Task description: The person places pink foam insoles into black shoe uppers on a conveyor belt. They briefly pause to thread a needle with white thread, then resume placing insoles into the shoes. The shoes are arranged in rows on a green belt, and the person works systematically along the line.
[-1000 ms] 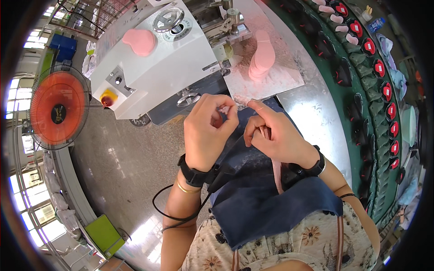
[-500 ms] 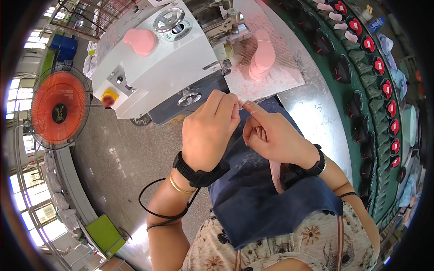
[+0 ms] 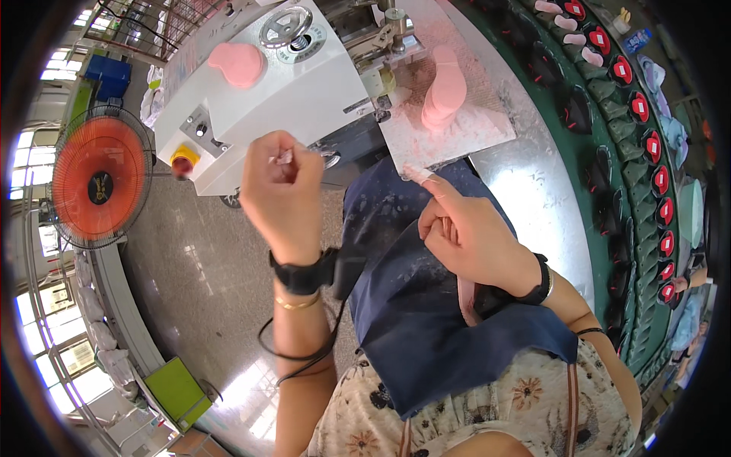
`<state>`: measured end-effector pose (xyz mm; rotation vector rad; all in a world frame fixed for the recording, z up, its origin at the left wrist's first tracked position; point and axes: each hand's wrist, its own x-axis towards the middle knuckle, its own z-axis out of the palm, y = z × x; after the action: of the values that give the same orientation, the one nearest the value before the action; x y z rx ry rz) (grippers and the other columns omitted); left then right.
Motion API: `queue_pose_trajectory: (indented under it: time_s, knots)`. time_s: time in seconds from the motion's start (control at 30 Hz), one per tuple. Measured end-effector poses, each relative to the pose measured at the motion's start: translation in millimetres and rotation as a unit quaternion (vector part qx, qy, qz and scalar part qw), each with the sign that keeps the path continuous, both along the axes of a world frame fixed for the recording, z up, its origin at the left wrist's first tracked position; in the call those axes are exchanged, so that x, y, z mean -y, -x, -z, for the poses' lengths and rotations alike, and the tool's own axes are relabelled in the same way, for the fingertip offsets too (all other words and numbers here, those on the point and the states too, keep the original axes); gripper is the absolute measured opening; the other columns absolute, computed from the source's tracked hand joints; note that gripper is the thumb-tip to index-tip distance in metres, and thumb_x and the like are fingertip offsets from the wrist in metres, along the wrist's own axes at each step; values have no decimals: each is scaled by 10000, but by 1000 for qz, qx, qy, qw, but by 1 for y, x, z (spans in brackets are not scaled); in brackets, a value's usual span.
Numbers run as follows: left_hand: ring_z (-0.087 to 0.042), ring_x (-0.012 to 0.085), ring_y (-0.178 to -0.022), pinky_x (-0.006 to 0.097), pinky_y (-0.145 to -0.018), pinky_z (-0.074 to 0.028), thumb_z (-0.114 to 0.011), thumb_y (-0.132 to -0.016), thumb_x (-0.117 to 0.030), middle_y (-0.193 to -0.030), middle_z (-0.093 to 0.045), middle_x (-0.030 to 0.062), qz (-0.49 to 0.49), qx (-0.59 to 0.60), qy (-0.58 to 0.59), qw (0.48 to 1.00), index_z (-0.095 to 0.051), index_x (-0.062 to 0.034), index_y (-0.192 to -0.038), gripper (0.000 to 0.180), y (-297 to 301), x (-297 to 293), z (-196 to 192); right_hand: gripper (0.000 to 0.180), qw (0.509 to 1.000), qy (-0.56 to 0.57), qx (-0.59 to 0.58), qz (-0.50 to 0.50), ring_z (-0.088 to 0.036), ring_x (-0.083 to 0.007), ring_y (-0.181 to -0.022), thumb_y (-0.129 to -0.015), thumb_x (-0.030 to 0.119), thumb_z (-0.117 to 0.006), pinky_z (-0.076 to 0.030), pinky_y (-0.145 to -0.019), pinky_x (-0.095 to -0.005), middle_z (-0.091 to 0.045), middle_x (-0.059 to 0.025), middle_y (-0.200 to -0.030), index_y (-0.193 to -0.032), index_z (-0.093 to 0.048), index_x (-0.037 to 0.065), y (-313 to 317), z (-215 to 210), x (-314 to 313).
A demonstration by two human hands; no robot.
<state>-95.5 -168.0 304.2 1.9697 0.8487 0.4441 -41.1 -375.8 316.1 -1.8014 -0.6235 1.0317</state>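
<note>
White machine, orange fan, pink soles

A seated worker is wearing a cream short-sleeved top printed with dark and tan flowers, with a dust-flecked navy blue cloth apron lying over the lap. The left hand is carrying a chunky black wristband with a thin black cable looping from it, beside a slim gold bangle. The right hand is showing a black band at its wrist.
</note>
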Motion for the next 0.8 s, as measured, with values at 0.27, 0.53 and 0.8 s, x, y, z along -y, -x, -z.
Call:
queue_pose_trajectory:
  time_s: [0.27, 0.53, 0.8]
  knots:
    - [-475, 8, -630, 165, -549, -386, -649, -863, 15, -819, -563, -31, 196, -30, 172, 965, -612, -5, -971, 117, 7, 12, -26, 732, 999, -33, -12, -19, -626, -192, -568, -787, 28, -588, -504, -570, -290, -644, -73, -756, -1475, -343, 73, -6, -7, -4]
    - [-490, 93, -552, 236, -507, -380, -703, -752, 22, -785, -561, 31, 379, -35, -91, 920, -654, -66, -927, 201, -4, 3, -38, 646, 998, -60, 27, -10, -639, -217, -577, -787, 24, -583, -512, -575, -303, -655, -80, -755, -1409, -408, 23, -1, -2, -3]
    - [-592, 240, -608, 328, -528, -489, -691, -784, -58, -838, -559, 61, 513, -45, -280, 810, -595, -91, -916, 167, -9, -7, -44, 495, 995, -76, 61, -24, -649, -246, -592, -781, 18, -584, -505, -570, -327, -658, -91, -737, -1265, -500, -41, 1, 1, -4]
